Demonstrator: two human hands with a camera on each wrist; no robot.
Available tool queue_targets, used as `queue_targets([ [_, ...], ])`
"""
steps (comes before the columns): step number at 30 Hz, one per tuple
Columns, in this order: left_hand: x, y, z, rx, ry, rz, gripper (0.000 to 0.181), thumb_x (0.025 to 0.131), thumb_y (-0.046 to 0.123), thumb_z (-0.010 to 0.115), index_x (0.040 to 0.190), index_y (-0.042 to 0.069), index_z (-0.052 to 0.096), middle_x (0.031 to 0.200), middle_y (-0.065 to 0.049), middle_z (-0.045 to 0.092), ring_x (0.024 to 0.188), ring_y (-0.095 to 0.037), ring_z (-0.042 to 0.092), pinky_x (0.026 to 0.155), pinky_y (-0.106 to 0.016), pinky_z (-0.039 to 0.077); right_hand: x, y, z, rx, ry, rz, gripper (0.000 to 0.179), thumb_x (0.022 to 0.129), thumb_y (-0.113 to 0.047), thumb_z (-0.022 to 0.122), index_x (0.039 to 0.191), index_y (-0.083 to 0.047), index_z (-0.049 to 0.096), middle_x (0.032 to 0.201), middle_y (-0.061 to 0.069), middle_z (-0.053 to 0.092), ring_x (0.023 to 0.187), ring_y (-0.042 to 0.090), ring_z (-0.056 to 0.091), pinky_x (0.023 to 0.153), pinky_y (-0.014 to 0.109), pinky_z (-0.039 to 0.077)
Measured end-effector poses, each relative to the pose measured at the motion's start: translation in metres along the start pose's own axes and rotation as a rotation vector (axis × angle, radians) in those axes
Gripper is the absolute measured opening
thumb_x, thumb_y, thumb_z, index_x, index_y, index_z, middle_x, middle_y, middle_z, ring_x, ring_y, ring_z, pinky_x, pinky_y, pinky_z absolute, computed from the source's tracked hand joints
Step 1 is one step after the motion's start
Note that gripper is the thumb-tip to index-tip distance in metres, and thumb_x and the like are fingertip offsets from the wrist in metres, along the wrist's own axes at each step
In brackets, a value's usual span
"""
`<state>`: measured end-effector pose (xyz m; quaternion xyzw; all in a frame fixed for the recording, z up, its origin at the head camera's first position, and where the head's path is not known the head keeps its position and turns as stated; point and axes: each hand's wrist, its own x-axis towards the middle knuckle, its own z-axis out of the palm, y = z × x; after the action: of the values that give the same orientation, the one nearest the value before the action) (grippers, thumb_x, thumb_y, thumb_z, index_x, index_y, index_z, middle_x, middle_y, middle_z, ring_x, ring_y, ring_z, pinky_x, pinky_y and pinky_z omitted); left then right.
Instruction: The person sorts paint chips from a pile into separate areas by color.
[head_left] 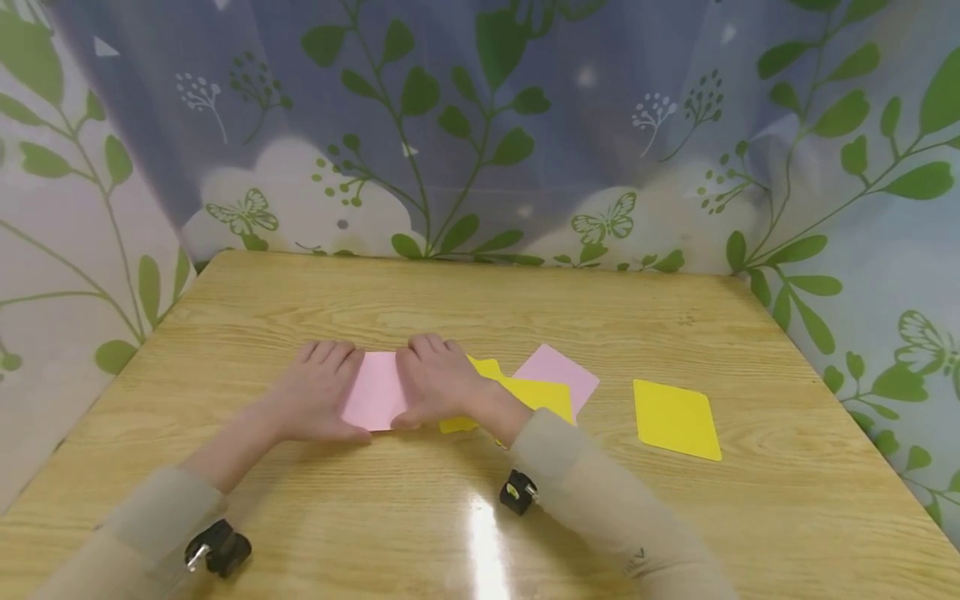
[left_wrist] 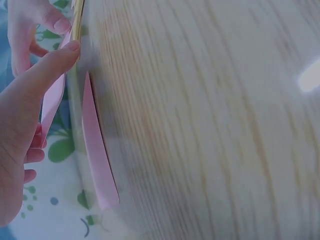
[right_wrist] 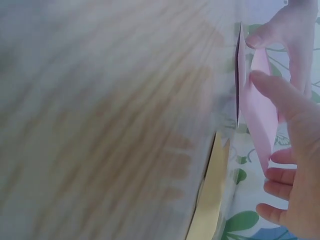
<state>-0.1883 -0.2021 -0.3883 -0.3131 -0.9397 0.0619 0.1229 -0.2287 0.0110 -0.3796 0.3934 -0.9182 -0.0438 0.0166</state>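
A square pink sheet of paper (head_left: 375,392) is held between the two hands. My left hand (head_left: 322,392) grips its left edge, and my right hand (head_left: 438,379) grips the right edge, each with thumb toward the near side. The wrist views show this sheet raised off the wooden table. Below it, in the left wrist view, lies another pink sheet (left_wrist: 97,150), hidden from the head view by the hands and the upper sheet. Beside and partly under the right forearm are overlapping yellow sheets (head_left: 543,393).
A pink sheet (head_left: 555,360) pokes out from beneath the yellow ones. Farther right, a single yellow sheet (head_left: 675,419) lies on the wooden table (head_left: 360,517). Leaf-patterned curtains (head_left: 465,125) hang along the table's back and sides.
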Motion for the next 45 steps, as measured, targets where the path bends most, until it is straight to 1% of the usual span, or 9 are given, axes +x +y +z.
queue_targets([
  [5, -0.007, -0.009, -0.001, 0.001, 0.009, -0.03, 0.106, 0.062, 0.072, 0.062, 0.127, -0.01, 0.045, 0.121, -0.025, 0.048, 0.111, -0.038, 0.043, 0.093, -0.052, 0.032, 0.007, -0.008, 0.001, 0.001, 0.002, 0.039, 0.088, 0.068, -0.074, 0.058, 0.126, -0.009, 0.046, 0.123, 0.007, 0.041, 0.112, 0.022, 0.038, 0.088, 0.041, 0.038],
  [10, -0.012, -0.019, 0.001, -0.047, 0.001, -0.071, 0.106, 0.062, 0.075, 0.061, 0.127, -0.008, 0.045, 0.121, -0.023, 0.048, 0.112, -0.037, 0.041, 0.094, -0.053, 0.031, 0.012, -0.015, -0.001, 0.001, -0.012, 0.023, 0.089, 0.068, -0.073, 0.059, 0.129, -0.011, 0.043, 0.125, 0.005, 0.04, 0.115, 0.021, 0.037, 0.089, 0.041, 0.037],
  [16, -0.018, -0.029, 0.003, -0.114, -0.057, -0.127, 0.109, 0.064, 0.078, 0.057, 0.13, -0.008, 0.043, 0.122, -0.02, 0.048, 0.114, -0.036, 0.04, 0.095, -0.054, 0.029, 0.017, -0.022, -0.009, 0.003, -0.038, 0.012, 0.089, 0.068, -0.069, 0.061, 0.132, -0.01, 0.041, 0.129, 0.005, 0.039, 0.118, 0.021, 0.035, 0.089, 0.039, 0.036],
  [19, -0.021, -0.032, 0.004, -0.123, -0.065, -0.13, 0.109, 0.065, 0.078, 0.057, 0.13, -0.008, 0.043, 0.123, -0.02, 0.048, 0.114, -0.037, 0.04, 0.095, -0.055, 0.03, 0.02, -0.025, -0.01, -0.007, -0.057, 0.018, 0.09, 0.068, -0.068, 0.062, 0.133, -0.009, 0.041, 0.127, 0.004, 0.041, 0.116, 0.02, 0.036, 0.089, 0.037, 0.036],
  [26, -0.027, -0.038, 0.008, -0.12, -0.018, -0.107, 0.105, 0.063, 0.077, 0.059, 0.127, -0.006, 0.046, 0.123, -0.021, 0.048, 0.113, -0.036, 0.041, 0.097, -0.053, 0.029, 0.027, -0.029, -0.007, -0.004, -0.075, 0.018, 0.098, 0.066, -0.072, 0.062, 0.137, -0.009, 0.037, 0.129, 0.004, 0.042, 0.118, 0.02, 0.037, 0.094, 0.038, 0.036],
  [30, -0.033, -0.04, 0.007, -0.129, -0.013, -0.096, 0.105, 0.063, 0.075, 0.061, 0.126, -0.007, 0.046, 0.123, -0.021, 0.048, 0.112, -0.036, 0.041, 0.096, -0.054, 0.029, 0.03, -0.033, -0.005, -0.011, -0.079, 0.007, 0.099, 0.066, -0.074, 0.06, 0.136, -0.01, 0.037, 0.13, 0.004, 0.041, 0.118, 0.02, 0.036, 0.093, 0.038, 0.036],
  [39, -0.038, -0.039, 0.004, -0.135, -0.107, -0.088, 0.103, 0.065, 0.072, 0.062, 0.128, -0.008, 0.045, 0.124, -0.022, 0.048, 0.116, -0.038, 0.041, 0.096, -0.056, 0.031, 0.033, -0.038, -0.001, -0.025, -0.111, -0.002, 0.096, 0.07, -0.073, 0.057, 0.139, -0.01, 0.036, 0.13, 0.002, 0.042, 0.119, 0.018, 0.037, 0.093, 0.037, 0.036],
  [43, -0.038, -0.038, 0.005, -0.137, -0.132, -0.095, 0.102, 0.066, 0.071, 0.063, 0.129, -0.007, 0.045, 0.127, -0.022, 0.047, 0.117, -0.038, 0.041, 0.097, -0.055, 0.031, 0.034, -0.038, 0.001, -0.004, -0.12, -0.008, 0.09, 0.072, -0.07, 0.057, 0.137, -0.011, 0.039, 0.13, 0.001, 0.043, 0.119, 0.018, 0.038, 0.094, 0.038, 0.036],
  [45, -0.039, -0.039, 0.006, -0.14, -0.13, -0.094, 0.101, 0.066, 0.069, 0.064, 0.129, -0.008, 0.045, 0.127, -0.022, 0.047, 0.117, -0.038, 0.041, 0.097, -0.055, 0.031, 0.035, -0.038, 0.002, 0.001, -0.126, -0.013, 0.089, 0.072, -0.07, 0.057, 0.136, -0.011, 0.039, 0.131, 0.001, 0.043, 0.12, 0.018, 0.038, 0.094, 0.039, 0.035],
])
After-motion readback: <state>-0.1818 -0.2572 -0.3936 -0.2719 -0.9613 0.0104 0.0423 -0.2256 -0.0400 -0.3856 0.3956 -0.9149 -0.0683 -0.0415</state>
